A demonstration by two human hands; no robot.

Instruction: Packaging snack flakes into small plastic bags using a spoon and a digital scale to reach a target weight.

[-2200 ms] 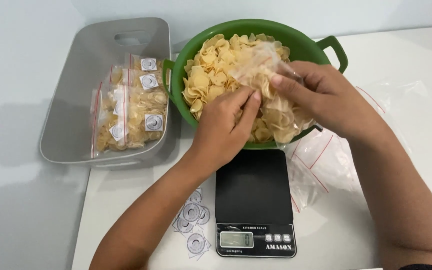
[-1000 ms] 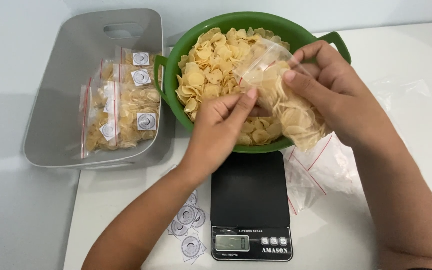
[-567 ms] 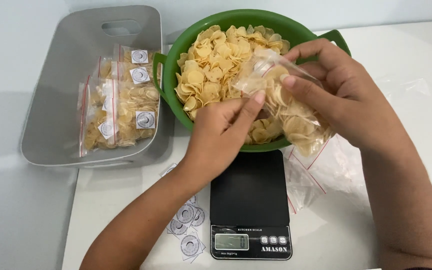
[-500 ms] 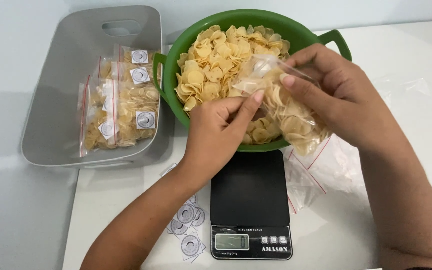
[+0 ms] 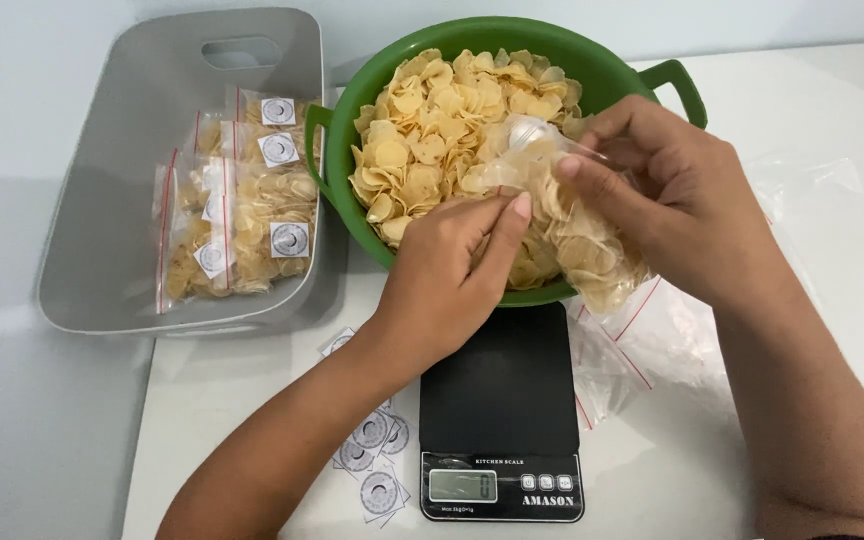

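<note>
A green bowl heaped with pale yellow chips stands at the back of the white table. Over its near rim my right hand grips a clear zip bag partly filled with chips, holding it by the mouth. My left hand reaches into the bowl beside the bag's opening, fingers pinched on a few chips at the bag's mouth. A black kitchen scale lies just in front of the bowl with nothing on its plate.
A grey tub at the left holds several filled, labelled chip bags. Round paper labels lie left of the scale. Empty clear zip bags are piled at the scale's right.
The bag has sunk lower over the bowl's rim and my right hand closed in on its mouth. My left hand shifted slightly right toward the bag's opening.
</note>
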